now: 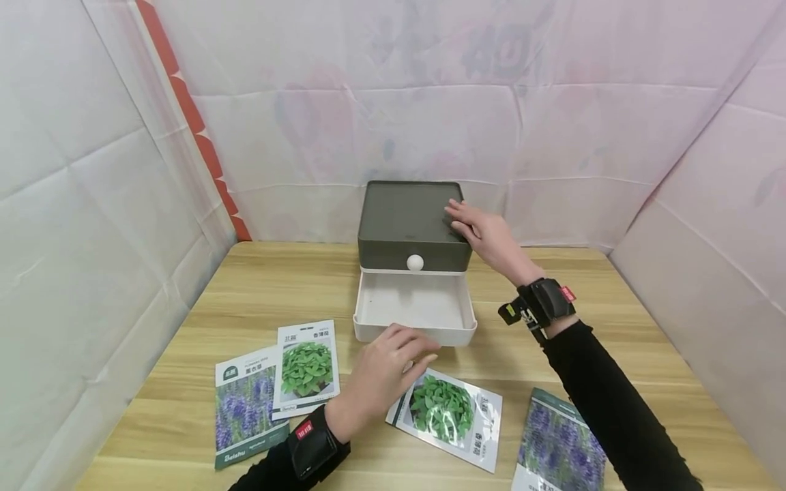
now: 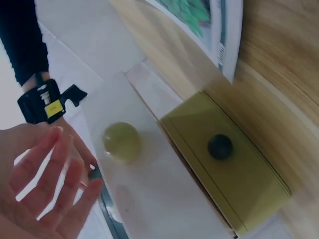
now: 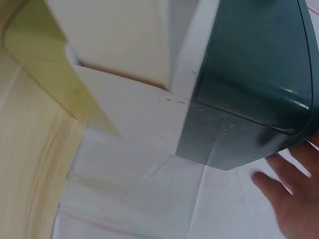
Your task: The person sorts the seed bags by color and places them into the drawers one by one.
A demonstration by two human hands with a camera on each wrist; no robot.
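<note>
A dark grey-green drawer box (image 1: 405, 218) stands at the back of the wooden table, with a white knob (image 1: 415, 262) on its upper front. Its white lower drawer (image 1: 424, 303) is pulled out and holds nothing. My right hand (image 1: 469, 224) rests flat on the box's top right, fingers straight; the right wrist view shows the box's corner (image 3: 254, 84) by my fingers (image 3: 291, 196). My left hand (image 1: 410, 349) hovers just before the drawer's front, fingers relaxed and holding nothing. In the left wrist view the drawer's knob (image 2: 220, 147) is free, apart from my spread fingers (image 2: 57, 184).
Several seed packets lie on the table: a lavender one (image 1: 248, 406) and a green-leaf one (image 1: 307, 368) at the left, another green-leaf one (image 1: 451, 416) under my left hand, another lavender one (image 1: 559, 443) at the front right. White sheeting walls in three sides.
</note>
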